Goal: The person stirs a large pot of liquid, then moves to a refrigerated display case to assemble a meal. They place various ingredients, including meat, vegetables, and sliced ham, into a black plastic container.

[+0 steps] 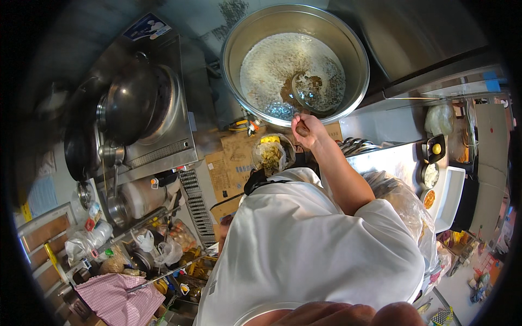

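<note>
My right hand [308, 130] is closed around the handle of a round-headed ladle [294, 89], over the near rim of a large metal pot [232, 70]. The ladle's head sits in the liquid [272, 65], which is covered with pale foam. Around the head, the foam parts and brown liquid shows. Whether the head is solid or mesh, I cannot make out. Of my left hand [223, 227], only a small patch of skin shows beside my white shirt; its fingers are hidden.
Below the pot, a lined container [270, 155] of yellowish scraps stands by flattened cardboard [239, 149]. A wok [132, 103] rests on the stove at left. To the right, a metal counter [389, 163] has small food containers. A pink checked cloth [120, 299] hangs at lower left.
</note>
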Tool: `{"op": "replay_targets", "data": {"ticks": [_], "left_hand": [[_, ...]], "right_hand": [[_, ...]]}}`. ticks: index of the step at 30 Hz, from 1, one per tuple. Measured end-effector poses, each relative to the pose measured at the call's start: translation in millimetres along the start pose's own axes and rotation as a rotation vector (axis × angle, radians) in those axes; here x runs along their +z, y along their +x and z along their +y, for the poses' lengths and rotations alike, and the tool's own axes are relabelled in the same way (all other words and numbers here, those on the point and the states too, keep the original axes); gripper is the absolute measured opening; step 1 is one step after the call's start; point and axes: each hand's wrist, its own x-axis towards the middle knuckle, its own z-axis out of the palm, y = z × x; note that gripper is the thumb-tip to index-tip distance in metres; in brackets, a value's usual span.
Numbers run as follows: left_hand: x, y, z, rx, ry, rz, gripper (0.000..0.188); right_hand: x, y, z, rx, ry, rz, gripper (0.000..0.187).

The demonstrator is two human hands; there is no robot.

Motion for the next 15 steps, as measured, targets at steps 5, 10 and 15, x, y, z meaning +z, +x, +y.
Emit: {"op": "replay_targets", "data": {"ticks": [5,10,15], "left_hand": [[-0.4,-12.3,-6.7,0.039,0.280,0.117,0.031],[-2.7,-23.1,-18.5,0.057,0.402,0.191,0.031],[1.2,-26.5,-25.2,0.066,0.473,0.230,0.031]], "right_hand": [[-11.6,34.6,-7.4,-0.043,-0.064,-0.013,0.025],[-8.2,59.6,-16.5,-0.088,-0.155,0.064,0.026],[-24.3,92.7,-39.5,-0.061,-0.382,-0.053,0.024]]}}
